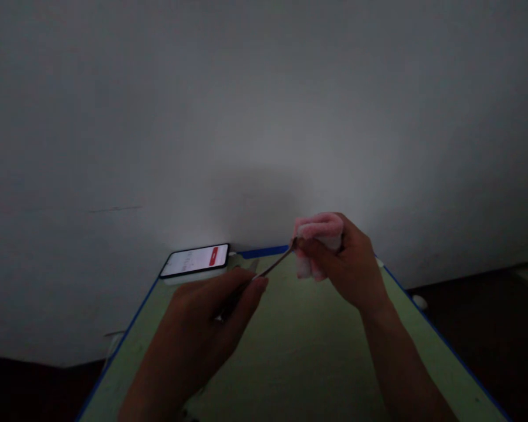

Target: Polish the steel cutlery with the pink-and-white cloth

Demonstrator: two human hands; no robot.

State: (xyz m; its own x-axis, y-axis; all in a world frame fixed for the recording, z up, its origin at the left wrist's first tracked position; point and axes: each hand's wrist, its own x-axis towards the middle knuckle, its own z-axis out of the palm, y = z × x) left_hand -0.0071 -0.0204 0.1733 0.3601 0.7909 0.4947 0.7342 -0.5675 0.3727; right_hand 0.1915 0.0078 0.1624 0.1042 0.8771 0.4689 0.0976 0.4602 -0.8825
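Observation:
Between the thumb and fingers of my left hand (206, 316) is a slim metal utensil (275, 264), pointing up and to the right. Its kind cannot be made out, as part of it is hidden inside that hand. My right hand (349, 258) is closed on a folded pink and white cloth (320, 225). The thumb of that hand presses the utensil's far end against the cloth. Both hands are above the green table (299, 351), and the light is dim.
A phone (196, 261) with a lit screen lies at the table's back left corner, a cable plugged into its right end. A small shiny object (254, 265) shows partly behind my left hand. The pale wall (264, 117) rises directly behind the blue-edged table.

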